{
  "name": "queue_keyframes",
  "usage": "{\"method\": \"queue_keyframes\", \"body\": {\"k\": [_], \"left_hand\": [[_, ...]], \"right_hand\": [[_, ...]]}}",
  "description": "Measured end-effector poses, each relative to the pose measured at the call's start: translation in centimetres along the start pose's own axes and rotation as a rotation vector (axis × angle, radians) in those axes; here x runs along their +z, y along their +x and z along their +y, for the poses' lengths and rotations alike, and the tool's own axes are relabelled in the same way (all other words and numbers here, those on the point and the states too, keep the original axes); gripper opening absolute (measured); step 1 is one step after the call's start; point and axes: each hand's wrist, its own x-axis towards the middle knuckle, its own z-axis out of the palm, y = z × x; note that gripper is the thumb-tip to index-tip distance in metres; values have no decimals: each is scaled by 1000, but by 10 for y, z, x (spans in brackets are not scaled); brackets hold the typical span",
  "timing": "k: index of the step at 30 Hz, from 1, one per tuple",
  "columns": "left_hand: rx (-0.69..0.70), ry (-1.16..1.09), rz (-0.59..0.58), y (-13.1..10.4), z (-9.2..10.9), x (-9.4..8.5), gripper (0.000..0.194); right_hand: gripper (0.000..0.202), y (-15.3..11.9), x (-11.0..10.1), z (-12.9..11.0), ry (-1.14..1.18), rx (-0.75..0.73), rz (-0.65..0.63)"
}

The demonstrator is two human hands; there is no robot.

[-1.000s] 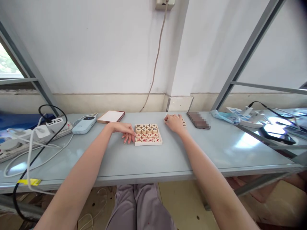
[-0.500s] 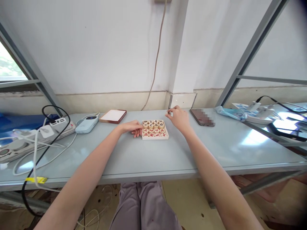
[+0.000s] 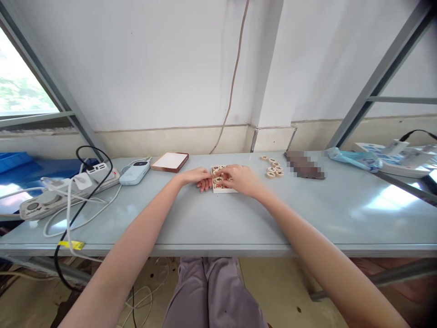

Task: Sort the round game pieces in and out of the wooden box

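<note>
A shallow white box [image 3: 225, 191] on the table holds rows of round wooden Chinese chess pieces [image 3: 217, 181] with black and red characters. At its left edge, my left hand [image 3: 202, 178] grips the side, the other fingers curled beneath. My right hand [image 3: 239, 180] is over the box from the right, thumb and fingers closed on a chess piece among the rows; the hand covers most of the right half. Several loose chess pieces [image 3: 272, 168] with black characters lie on the table beyond my right hand.
A box lid [image 3: 170, 162] lies at the back left, beside a light-blue power bank [image 3: 135, 172]. Power strips and cables [image 3: 70, 187] crowd the left end. On the right are a phone [image 3: 305, 165] and a blue plastic packet [image 3: 355, 159]. A wall [image 3: 170, 68] stands behind the table.
My right hand has moved left from behind the box onto its pieces, uncovering the loose pieces by the phone. My left hand stays at the box's left edge. The view has shifted slightly.
</note>
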Motion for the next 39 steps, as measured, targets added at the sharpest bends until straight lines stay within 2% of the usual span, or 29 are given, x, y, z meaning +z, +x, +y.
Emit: {"method": "queue_keyframes", "body": {"k": [4, 7, 16, 28, 32, 34, 36, 37, 39], "left_hand": [[-1, 2, -3, -2, 1, -1, 29], [-9, 7, 4, -3, 3, -1, 29], [-53, -36, 29, -7, 7, 1, 32], [35, -150, -42, 2, -12, -6, 35], [25, -162, -52, 4, -13, -7, 35], [13, -169, -49, 5, -12, -7, 35], [-2, -172, -42, 4, -11, -6, 35], [-10, -173, -37, 4, -11, -6, 35], [-24, -171, -29, 2, -10, -6, 35]], "right_hand": [[37, 0, 7, -2, -66, 22, 74], [32, 0, 11, 0, -67, 64, 78], [21, 1, 13, 0, -49, -2, 106], [27, 1, 13, -1, -82, -11, 59], [31, 1, 0, 10, -47, 99, 62], [29, -1, -7, 25, -103, 217, 148], [29, -6, -8, 47, -264, 356, 231], [29, -8, -7, 58, -354, 421, 232], [26, -14, 0, 79, -470, 528, 149]]}}
